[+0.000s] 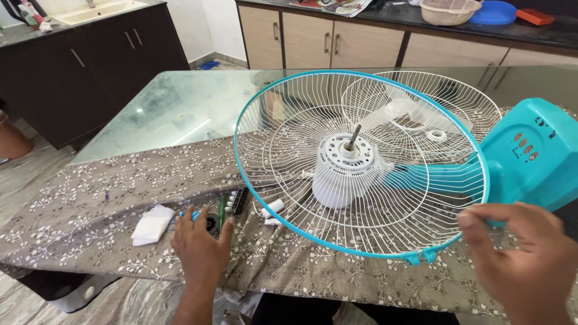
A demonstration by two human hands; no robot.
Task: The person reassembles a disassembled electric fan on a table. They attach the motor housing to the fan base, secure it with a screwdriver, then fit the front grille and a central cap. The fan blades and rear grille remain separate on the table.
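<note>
A table fan lies on its back on a patterned grey cloth (90, 198). Its white wire rear guard (361, 162) has a turquoise rim, and the white motor housing with its bare metal shaft (352, 137) sits in the middle. The turquoise base (533, 153) is at the right. My right hand (527, 259) holds the guard's rim at its near right edge. My left hand (201, 247) rests on the cloth over small tools (232, 201), its fingers on a blue-handled one (191, 215). A second white wire guard (442, 108) lies behind.
A folded white cloth (152, 224) lies left of my left hand. The glass tabletop (180, 108) shows beyond the cloth. Dark cabinets stand at the far left, and a counter with a beige basket (448, 11) and a blue plate (494, 12) runs along the back.
</note>
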